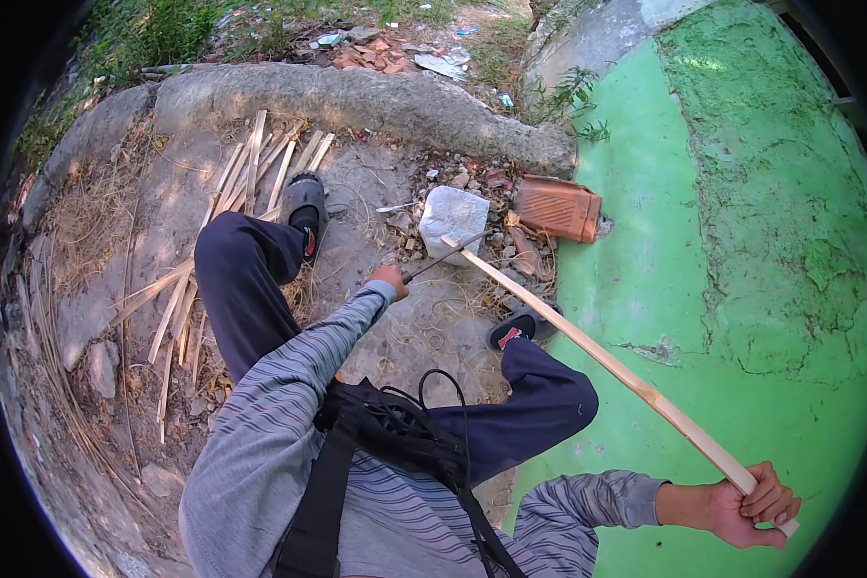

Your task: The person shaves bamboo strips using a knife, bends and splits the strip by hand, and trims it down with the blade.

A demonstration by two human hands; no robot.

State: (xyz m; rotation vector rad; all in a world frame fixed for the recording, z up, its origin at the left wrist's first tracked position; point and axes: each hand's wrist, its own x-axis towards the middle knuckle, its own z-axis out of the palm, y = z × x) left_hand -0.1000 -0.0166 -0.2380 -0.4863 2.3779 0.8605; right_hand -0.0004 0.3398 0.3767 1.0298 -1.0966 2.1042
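My left hand (390,279) is closed round the handle of a long, thin, dark-bladed knife (435,261). Its blade slants up to the right, crossing the far end of a pale wooden strip (597,354), which looks like split bamboo. That end reaches the edge of a whitish stone block (455,210) on the ground; whether the blade bites into the strip I cannot tell. Out to the lower right, my right hand (739,511) grips the strip's near end, its thumb beneath and fingers curled over. The strip runs diagonally between the block and this hand.
Several pale strips (246,178) lie piled on the left, beside my shoe (304,204). Right of the block sits an orange-brown ridged clay brick (556,207). A low concrete kerb (356,96) curves behind; a green wall (636,260) rises on the right. Rubble surrounds the block.
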